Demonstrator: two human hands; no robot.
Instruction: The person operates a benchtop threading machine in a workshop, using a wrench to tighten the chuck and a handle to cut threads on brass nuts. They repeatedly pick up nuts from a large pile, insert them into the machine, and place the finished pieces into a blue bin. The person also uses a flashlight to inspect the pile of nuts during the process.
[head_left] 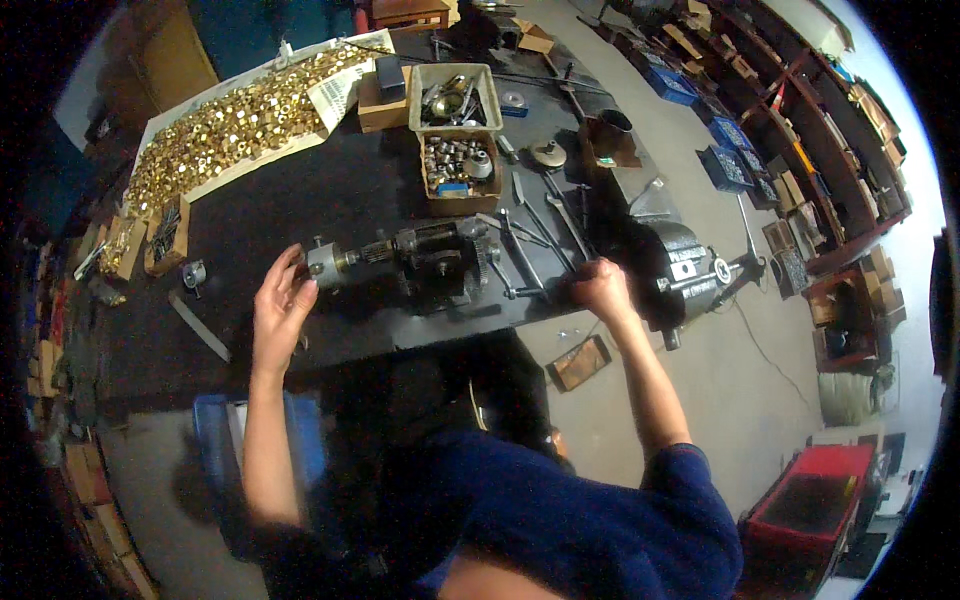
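In the head view, the left hand [284, 312] is open, with its thumb and fingers bent around a gap. It is right by a round grey metal part [323, 266], but I can't tell if it touches it. That part is at the left end of a big dark machine part with gears [440, 262], which lies on its side near the front of the black desk [300, 205]. The right hand [603, 290] has its fingers curled in, near the right end of the desk. I can't see if it is gripping anything. Just beside it lie some long metal tools, and one is a spanner [568, 226]. Behind the gears is a cardboard box [460, 206] full of small shiny metal bits, and behind that is a pale plastic bin [455, 129] with more metal parts. At the back left, lots of gold-coloured nuts [235, 125] are spread on paper. A flat grey strip [200, 326] lies to the left of the left hand. On the floor, at the bottom right, is a red box [835, 462]
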